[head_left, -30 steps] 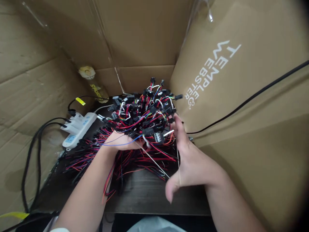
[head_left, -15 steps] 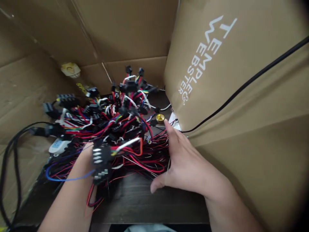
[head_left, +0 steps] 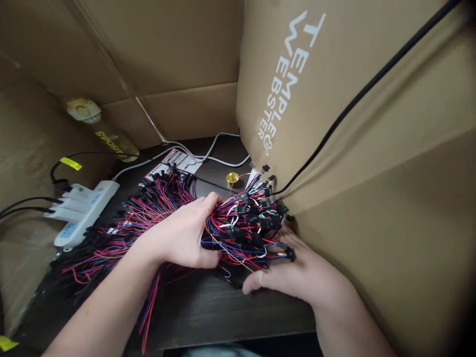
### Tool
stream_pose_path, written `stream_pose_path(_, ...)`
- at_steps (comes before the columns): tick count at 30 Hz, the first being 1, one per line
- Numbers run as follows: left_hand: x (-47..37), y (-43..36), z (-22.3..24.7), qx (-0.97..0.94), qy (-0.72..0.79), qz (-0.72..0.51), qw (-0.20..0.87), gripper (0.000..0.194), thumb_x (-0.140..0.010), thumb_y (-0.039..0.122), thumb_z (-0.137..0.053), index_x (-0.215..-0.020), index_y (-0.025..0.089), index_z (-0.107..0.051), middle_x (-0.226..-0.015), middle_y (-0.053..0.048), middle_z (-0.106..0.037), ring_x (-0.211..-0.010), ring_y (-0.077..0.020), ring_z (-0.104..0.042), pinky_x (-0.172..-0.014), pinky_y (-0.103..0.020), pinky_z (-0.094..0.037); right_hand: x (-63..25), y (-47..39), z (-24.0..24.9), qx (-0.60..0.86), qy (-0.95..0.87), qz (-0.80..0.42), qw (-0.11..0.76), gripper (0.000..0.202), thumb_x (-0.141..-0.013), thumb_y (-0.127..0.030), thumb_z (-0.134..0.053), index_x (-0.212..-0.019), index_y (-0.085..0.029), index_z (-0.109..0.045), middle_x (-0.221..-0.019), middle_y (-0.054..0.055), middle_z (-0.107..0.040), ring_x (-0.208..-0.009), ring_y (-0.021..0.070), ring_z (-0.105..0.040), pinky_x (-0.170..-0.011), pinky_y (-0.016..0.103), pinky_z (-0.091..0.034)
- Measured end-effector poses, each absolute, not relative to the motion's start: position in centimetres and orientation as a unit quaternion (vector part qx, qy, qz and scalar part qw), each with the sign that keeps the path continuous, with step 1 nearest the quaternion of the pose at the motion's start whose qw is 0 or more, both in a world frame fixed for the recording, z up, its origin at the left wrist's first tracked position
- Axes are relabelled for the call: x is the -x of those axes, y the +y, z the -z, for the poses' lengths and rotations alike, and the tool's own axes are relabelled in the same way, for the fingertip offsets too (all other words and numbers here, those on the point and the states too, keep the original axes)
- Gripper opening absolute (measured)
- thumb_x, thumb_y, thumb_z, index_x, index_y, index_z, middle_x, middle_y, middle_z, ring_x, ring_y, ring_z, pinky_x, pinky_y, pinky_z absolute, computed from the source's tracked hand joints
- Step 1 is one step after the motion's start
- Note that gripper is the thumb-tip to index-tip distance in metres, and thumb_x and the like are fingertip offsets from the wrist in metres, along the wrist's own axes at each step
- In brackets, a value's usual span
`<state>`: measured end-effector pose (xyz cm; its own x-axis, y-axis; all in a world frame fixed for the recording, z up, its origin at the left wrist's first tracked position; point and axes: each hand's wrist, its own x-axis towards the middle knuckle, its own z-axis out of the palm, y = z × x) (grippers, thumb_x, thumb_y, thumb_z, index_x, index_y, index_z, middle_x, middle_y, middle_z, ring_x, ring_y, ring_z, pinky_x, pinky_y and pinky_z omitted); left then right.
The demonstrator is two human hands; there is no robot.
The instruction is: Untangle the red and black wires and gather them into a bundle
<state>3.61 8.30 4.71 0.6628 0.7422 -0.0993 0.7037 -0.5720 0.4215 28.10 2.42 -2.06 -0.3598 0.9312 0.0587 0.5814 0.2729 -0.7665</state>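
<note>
A thick bundle of wires (head_left: 159,208), mostly red, black and blue, lies across the dark table. Its right end carries several black plug connectors (head_left: 253,233) with short white, green and yellow leads. My left hand (head_left: 186,230) is closed over the middle of the bundle, thumb toward me and fingers over the far side. At the connector end, my right hand (head_left: 297,263) cups the bundle from the right. Its thumb shows in front, while the connectors hide most of its fingers. Loose wire ends fan out to the left and under my left wrist.
A white power strip (head_left: 91,210) with plugged-in cords stands left. Behind are a bottle (head_left: 111,141) marked SPORT, a printed sheet (head_left: 178,161), white cables (head_left: 219,141) and a small gold round tin (head_left: 232,179). Cardboard walls (head_left: 178,54) enclose the table (head_left: 223,317); a black cable (head_left: 357,96) crosses right.
The connector end, raised at the left before, now lies down at the right between my hands. My left hand has come over the top of the bundle, and the power strip is uncovered.
</note>
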Motion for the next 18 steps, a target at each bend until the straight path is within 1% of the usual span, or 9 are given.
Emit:
stream_pose_path(3,-3.8,7.3,-5.4,-0.886,0.416,-0.005,0.207,0.07,-0.06,0.036,-0.075,-0.121,0.018,-0.046,-0.119,-0.011,-0.057,-0.108,-0.0271,-0.059,-0.097,-0.039,-0.053,-29.2,2.3,1.9,0.471,-0.762,-0.338,0.288,0.092,-0.057,-0.055,-0.096,-0.141,-0.036,-0.064,-0.147,0.006,-0.06,-0.146,0.0408,-0.043,-0.124,0.064,-0.032)
stream_pose_path(6,-3.8,6.5,-5.2,-0.892,0.419,0.02,0.171,0.089,-0.056,0.035,-0.077,-0.136,0.016,-0.042,-0.127,-0.014,-0.056,-0.116,-0.0315,-0.058,-0.105,-0.044,-0.049,-30.0,2.3,1.8,0.422,-0.787,-0.356,0.275,0.059,-0.068,-0.059,-0.09,-0.12,-0.036,-0.077,-0.144,0.003,-0.063,-0.142,0.0399,-0.049,-0.123,0.063,-0.034)
stream_pose_path(8,-3.9,6.3,-4.8,-0.9,0.413,0.026,0.137,0.093,-0.057,0.035,-0.076,-0.14,0.014,-0.04,-0.126,-0.016,-0.058,-0.116,-0.0343,-0.059,-0.106,-0.047,-0.048,-30.2,2.3,2.0,0.402,-0.796,-0.364,0.267,0.047,-0.07,-0.057,-0.089,-0.111,-0.036,-0.081,-0.143,0.002,-0.064,-0.14,0.0395,-0.05,-0.123,0.062,-0.033)
stream_pose_path(9,-4.0,6.3,-4.6,-0.902,0.414,0.029,0.124,0.093,-0.057,0.037,-0.076,-0.139,0.014,-0.041,-0.122,-0.016,-0.061,-0.114,-0.035,-0.061,-0.104,-0.048,-0.048,-30.2,2.3,2.1,0.406,-0.795,-0.362,0.267,0.049,-0.069,-0.058,-0.089,-0.112,-0.037,-0.081,-0.144,0.002,-0.063,-0.141,0.0396,-0.049,-0.124,0.063,-0.032)
stream_pose_path(11,-4.3,6.3,-4.3,-0.901,0.42,0.037,0.107,0.087,-0.057,0.039,-0.076,-0.135,0.014,-0.043,-0.11,-0.014,-0.065,-0.104,-0.0344,-0.064,-0.097,-0.047,-0.05,-30.0,2.4,2.4,0.432,-0.785,-0.352,0.272,0.067,-0.064,-0.062,-0.091,-0.124,-0.037,-0.076,-0.146,0.004,-0.061,-0.144,0.0404,-0.046,-0.125,0.064,-0.029)
stream_pose_path(13,-4.6,6.5,-4.0,-0.898,0.428,0.036,0.093,0.076,-0.059,0.04,-0.074,-0.126,0.016,-0.047,-0.098,-0.01,-0.067,-0.093,-0.0328,-0.067,-0.09,-0.046,-0.051,-29.7,2.4,2.5,0.457,-0.772,-0.344,0.279,0.082,-0.058,-0.064,-0.093,-0.132,-0.037,-0.072,-0.144,0.005,-0.062,-0.145,0.0406,-0.044,-0.127,0.065,-0.026)
stream_pose_path(14,-4.7,6.5,-3.9,-0.897,0.432,0.036,0.085,0.071,-0.059,0.041,-0.073,-0.121,0.018,-0.048,-0.093,-0.008,-0.067,-0.089,-0.0323,-0.067,-0.088,-0.045,-0.051,-29.5,2.4,2.4,0.462,-0.768,-0.342,0.282,0.084,-0.056,-0.063,-0.094,-0.133,-0.037,-0.071,-0.141,0.005,-0.064,-0.145,0.0404,-0.045,-0.127,0.065,-0.026)
stream_pose_path(16,-4.8,6.7,-3.6,-0.896,0.437,0.033,0.071,0.063,-0.06,0.042,-0.072,-0.114,0.019,-0.049,-0.087,-0.006,-0.067,-0.085,-0.032,-0.069,-0.085,-0.043,-0.051,-29.2,2.4,2.2,0.455,-0.771,-0.341,0.287,0.078,-0.056,-0.061,-0.095,-0.127,-0.037,-0.074,-0.134,0.004,-0.069,-0.144,0.0387,-0.048,-0.127,0.063,-0.029)
stream_pose_path(18,-4.8,6.9,-3.5,-0.894,0.443,0.032,0.061,0.06,-0.061,0.044,-0.071,-0.111,0.02,-0.048,-0.083,-0.004,-0.067,-0.081,-0.0318,-0.07,-0.08,-0.041,-0.05,-28.9,2.4,2.0,0.437,-0.78,-0.331,0.302,0.069,-0.06,-0.061,-0.093,-0.122,-0.037,-0.076,-0.129,0.002,-0.072,-0.142,0.0358,-0.05,-0.127,0.059,-0.032)
